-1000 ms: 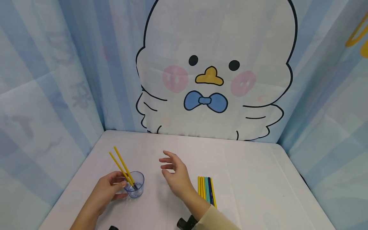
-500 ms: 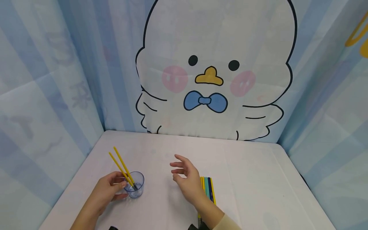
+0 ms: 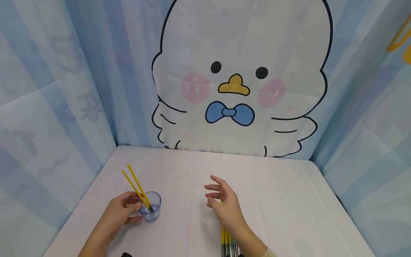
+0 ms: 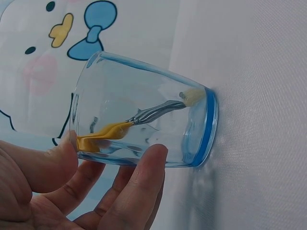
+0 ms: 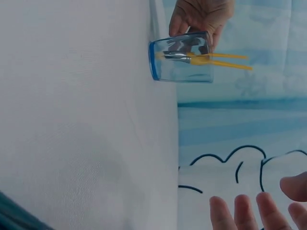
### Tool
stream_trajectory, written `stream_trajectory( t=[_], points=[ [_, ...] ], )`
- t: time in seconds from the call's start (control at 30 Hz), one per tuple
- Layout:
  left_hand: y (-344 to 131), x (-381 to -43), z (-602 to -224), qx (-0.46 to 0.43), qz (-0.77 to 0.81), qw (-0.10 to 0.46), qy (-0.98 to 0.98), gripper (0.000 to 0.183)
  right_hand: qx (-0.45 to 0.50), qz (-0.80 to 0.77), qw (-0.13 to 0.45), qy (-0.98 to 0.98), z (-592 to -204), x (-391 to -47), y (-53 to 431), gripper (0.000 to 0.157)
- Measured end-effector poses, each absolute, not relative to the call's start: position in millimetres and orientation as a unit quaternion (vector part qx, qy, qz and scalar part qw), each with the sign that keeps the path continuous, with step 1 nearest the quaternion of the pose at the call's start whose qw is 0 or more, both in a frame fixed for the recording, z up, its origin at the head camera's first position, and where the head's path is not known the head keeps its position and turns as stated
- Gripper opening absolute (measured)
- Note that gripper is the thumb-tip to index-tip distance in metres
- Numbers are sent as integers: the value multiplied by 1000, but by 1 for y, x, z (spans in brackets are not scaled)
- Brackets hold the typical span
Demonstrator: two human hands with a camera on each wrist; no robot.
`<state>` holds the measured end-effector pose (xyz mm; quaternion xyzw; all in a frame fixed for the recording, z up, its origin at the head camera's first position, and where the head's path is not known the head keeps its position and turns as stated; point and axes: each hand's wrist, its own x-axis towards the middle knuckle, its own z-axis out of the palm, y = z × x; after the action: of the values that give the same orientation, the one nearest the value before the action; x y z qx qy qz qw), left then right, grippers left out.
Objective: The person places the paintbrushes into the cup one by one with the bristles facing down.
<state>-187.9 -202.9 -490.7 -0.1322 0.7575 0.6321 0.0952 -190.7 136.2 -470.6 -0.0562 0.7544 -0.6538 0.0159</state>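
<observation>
A clear bluish cup (image 3: 155,215) stands upright on the table at the left, with two yellow-handled paintbrushes (image 3: 138,182) leaning in it, bristles down. My left hand (image 3: 119,211) holds the cup from its left side, thumb near the rim and fingers along the wall, as the left wrist view of the cup (image 4: 158,81) shows. Over a row of paintbrushes (image 3: 226,242) hovers my right hand (image 3: 227,208), holding nothing, its fingers spread and loosely bent. That hand and forearm hide most of the row; yellow handles and silver ferrules show beside the wrist.
A white cloth covers the table (image 3: 289,200). Behind it hangs a light blue curtain (image 3: 135,89) printed with a big white cartoon bird, and more curtain closes in both sides. A small black object (image 3: 126,255) shows at the bottom edge, near the left forearm.
My right hand has moved rightward from beside the cup to over the row of paintbrushes, covering more of them. The left hand, the cup and its two brushes stay in place.
</observation>
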Motion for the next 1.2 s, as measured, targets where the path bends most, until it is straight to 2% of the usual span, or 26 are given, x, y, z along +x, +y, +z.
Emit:
stream_trajectory(
  t=[0.7, 1.2],
  points=[
    [-202, -187, -486, -132, 632, 99, 757, 42, 31, -637, 11, 770, -476, -179, 188, 66],
    [-202, -186, -489, -133, 630, 98, 758, 41, 116, -536, 21, 836, -477, -186, 222, 78]
  ],
)
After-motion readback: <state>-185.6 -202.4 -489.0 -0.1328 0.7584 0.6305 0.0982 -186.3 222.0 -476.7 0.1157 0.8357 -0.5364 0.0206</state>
